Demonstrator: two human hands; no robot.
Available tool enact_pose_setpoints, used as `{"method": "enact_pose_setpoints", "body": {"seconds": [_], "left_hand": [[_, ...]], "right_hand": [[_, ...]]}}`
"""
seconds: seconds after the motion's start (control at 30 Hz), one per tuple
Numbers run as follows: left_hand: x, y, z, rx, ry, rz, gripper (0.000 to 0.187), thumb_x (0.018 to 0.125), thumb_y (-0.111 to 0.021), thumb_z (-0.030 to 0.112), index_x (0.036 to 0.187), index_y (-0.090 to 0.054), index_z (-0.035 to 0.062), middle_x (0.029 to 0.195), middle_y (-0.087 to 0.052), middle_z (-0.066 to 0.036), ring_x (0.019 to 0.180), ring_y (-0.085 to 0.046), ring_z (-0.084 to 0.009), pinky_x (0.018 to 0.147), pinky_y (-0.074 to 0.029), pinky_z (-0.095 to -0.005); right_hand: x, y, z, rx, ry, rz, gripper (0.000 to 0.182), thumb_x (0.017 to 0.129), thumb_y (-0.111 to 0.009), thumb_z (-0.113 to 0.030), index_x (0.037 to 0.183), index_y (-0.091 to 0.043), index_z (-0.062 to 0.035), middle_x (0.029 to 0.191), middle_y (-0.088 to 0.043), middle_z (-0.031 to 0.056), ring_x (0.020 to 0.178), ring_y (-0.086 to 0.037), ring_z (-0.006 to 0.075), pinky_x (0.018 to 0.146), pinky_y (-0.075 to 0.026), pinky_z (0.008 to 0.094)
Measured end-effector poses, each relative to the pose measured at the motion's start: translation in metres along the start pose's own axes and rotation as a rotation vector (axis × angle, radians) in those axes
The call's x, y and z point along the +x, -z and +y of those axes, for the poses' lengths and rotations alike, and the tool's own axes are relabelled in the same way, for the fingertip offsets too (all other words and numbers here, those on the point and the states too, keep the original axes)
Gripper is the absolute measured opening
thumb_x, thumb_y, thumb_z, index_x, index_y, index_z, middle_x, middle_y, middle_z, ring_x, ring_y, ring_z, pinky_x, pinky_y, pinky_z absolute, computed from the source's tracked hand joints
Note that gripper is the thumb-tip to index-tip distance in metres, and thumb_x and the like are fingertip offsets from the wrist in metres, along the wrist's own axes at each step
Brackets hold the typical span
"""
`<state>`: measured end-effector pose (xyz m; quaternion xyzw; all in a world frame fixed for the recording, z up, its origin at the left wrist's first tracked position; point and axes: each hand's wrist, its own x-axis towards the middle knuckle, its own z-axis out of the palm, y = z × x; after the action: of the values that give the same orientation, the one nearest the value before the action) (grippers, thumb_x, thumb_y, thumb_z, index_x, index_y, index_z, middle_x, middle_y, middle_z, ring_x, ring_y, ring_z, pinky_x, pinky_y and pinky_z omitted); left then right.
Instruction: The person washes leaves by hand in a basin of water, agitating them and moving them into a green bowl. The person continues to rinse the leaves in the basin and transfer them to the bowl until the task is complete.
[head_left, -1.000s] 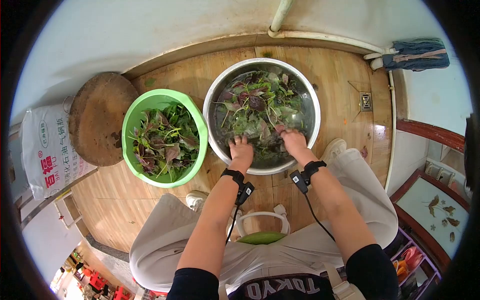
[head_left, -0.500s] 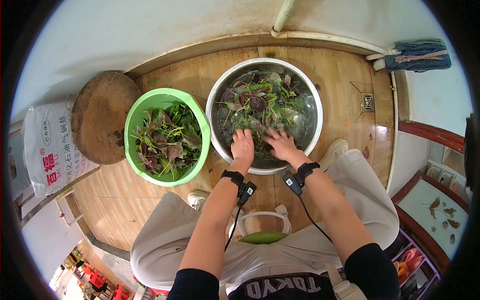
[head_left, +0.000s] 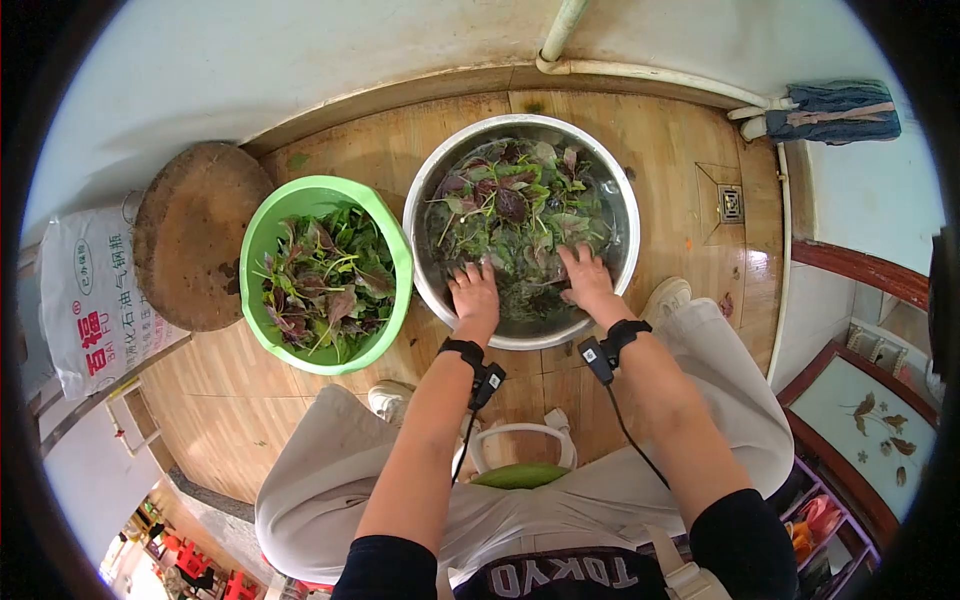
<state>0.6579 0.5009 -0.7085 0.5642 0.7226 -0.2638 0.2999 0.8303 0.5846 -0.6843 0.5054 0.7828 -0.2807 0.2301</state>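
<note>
A round metal basin [head_left: 424,160] on the floor holds water with purple and green leafy vegetables [head_left: 510,195] floating in it. At the basin's lower left, my left hand [head_left: 474,297] rests at the water with its fingers apart. My right hand [head_left: 590,280] is at the lower right, fingers spread beside the leaves, its fingertips near the water. Neither hand is closed on anything. To the left, a light green basin [head_left: 390,345] stands close to the metal one and holds a pile of the same leaves [head_left: 325,280].
A round wooden board [head_left: 200,235] leans at the left beside a white plastic bag [head_left: 90,300]. Pipes [head_left: 660,75] run along the wall. A floor drain [head_left: 731,204] lies to the right. A green-seated stool [head_left: 520,475] is beneath me.
My hands have moved apart, the left one slightly leftward and down, the right one to the right. The floating leaves have shifted a little. The camera view has moved slightly.
</note>
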Motion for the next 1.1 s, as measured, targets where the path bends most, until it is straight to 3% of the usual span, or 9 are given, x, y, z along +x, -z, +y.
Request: {"method": "enact_pose_setpoints", "body": {"seconds": [0.17,0.2,0.3,0.37,0.4,0.6,0.8,1.07,1.1], "left_hand": [[-0.004,0.001,0.028,-0.531,0.0,-0.11,0.076,0.076,-0.057,0.014,0.136,-0.011,0.0106,0.131,-0.029,-0.019,0.117,-0.033,-0.0377,0.092,-0.034,-0.0408],[0.002,-0.009,0.027,-0.529,0.0,-0.11,0.076,0.076,-0.057,0.014,0.136,-0.011,0.0106,0.131,-0.029,-0.019,0.117,-0.033,-0.0377,0.092,-0.034,-0.0408],[0.011,-0.021,0.021,-1.571,0.163,-0.279,0.058,0.08,-0.052,0.01,0.132,-0.027,0.0094,0.12,-0.043,-0.012,0.103,-0.045,-0.0196,0.081,-0.036,-0.038],[-0.008,0.0,0.013,-1.706,0.143,-0.322,0.055,0.081,-0.051,0.01,0.131,-0.028,0.0097,0.117,-0.045,-0.011,0.098,-0.046,-0.0183,0.078,-0.036,-0.0372],[-0.02,0.014,0.008,-1.839,0.127,-0.372,0.053,0.081,-0.05,0.01,0.13,-0.03,0.0101,0.114,-0.047,-0.01,0.094,-0.048,-0.017,0.075,-0.037,-0.0364],[-0.056,0.053,0.006,-1.704,-0.08,-0.09,0.06,0.073,-0.066,0.028,0.122,-0.04,0.003,0.104,-0.054,-0.011,0.09,-0.053,-0.0173,0.074,-0.043,-0.0279],[-0.087,0.088,0.002,-1.521,-0.428,0.229,0.061,0.068,-0.073,0.024,0.115,-0.043,0.0006,0.1,-0.055,-0.01,0.087,-0.053,-0.0157,0.073,-0.045,-0.0289],[-0.118,0.107,-0.008,-1.093,-0.294,0.759,0.032,0.064,-0.064,0.007,0.094,-0.056,0.002,0.081,-0.062,-0.017,0.075,-0.061,-0.0286,0.065,-0.048,-0.0344],[-0.124,0.107,-0.009,-1.19,-0.25,0.741,0.032,0.064,-0.063,0.006,0.094,-0.056,0.0016,0.083,-0.062,-0.018,0.078,-0.06,-0.0305,0.068,-0.047,-0.0358]], "right_hand": [[0.01,-0.05,-0.022,0.33,-0.003,-0.109,0.073,0.065,-0.069,-0.012,0.127,-0.031,-0.0173,0.136,-0.016,0.0203,0.113,-0.031,0.0487,0.09,-0.037,0.0476],[0.012,-0.056,-0.029,0.367,-0.023,-0.148,0.069,0.068,-0.066,-0.011,0.127,-0.031,-0.0137,0.134,-0.021,0.0217,0.114,-0.032,0.0446,0.091,-0.037,0.0447],[0.006,-0.067,-0.032,0.614,-0.024,-0.124,0.063,0.072,-0.06,-0.008,0.128,-0.031,-0.0086,0.127,-0.034,0.0221,0.113,-0.039,0.0347,0.089,-0.038,0.0388],[0.0,-0.076,-0.03,1.292,-0.08,-0.071,0.056,0.071,-0.054,0.0,0.124,-0.036,-0.0021,0.109,-0.048,0.0132,0.093,-0.051,0.0215,0.077,-0.043,0.029],[-0.011,-0.06,-0.036,1.295,-0.072,-0.065,0.056,0.071,-0.054,0.0,0.124,-0.036,-0.0021,0.109,-0.048,0.0132,0.093,-0.051,0.0215,0.077,-0.043,0.029],[-0.051,-0.017,-0.047,1.693,-0.012,-0.033,0.052,0.072,-0.048,-0.001,0.123,-0.038,0.0001,0.102,-0.05,0.0071,0.087,-0.049,0.0136,0.074,-0.04,0.0232],[-0.092,0.042,-0.061,2.005,0.283,-0.028,0.044,0.077,-0.042,-0.014,0.12,-0.035,-0.0065,0.105,-0.045,0.0069,0.098,-0.045,0.018,0.078,-0.04,0.0357],[-0.135,0.097,-0.073,1.377,0.216,-0.078,0.05,0.083,-0.052,-0.037,0.12,-0.041,-0.0051,0.119,-0.043,0.0075,0.107,-0.041,0.0143,0.086,-0.035,0.033],[-0.117,0.079,-0.065,1.171,0.278,0.123,0.052,0.082,-0.054,-0.033,0.122,-0.039,-0.0039,0.117,-0.045,0.0096,0.103,-0.044,0.0151,0.084,-0.037,0.0307]]}}
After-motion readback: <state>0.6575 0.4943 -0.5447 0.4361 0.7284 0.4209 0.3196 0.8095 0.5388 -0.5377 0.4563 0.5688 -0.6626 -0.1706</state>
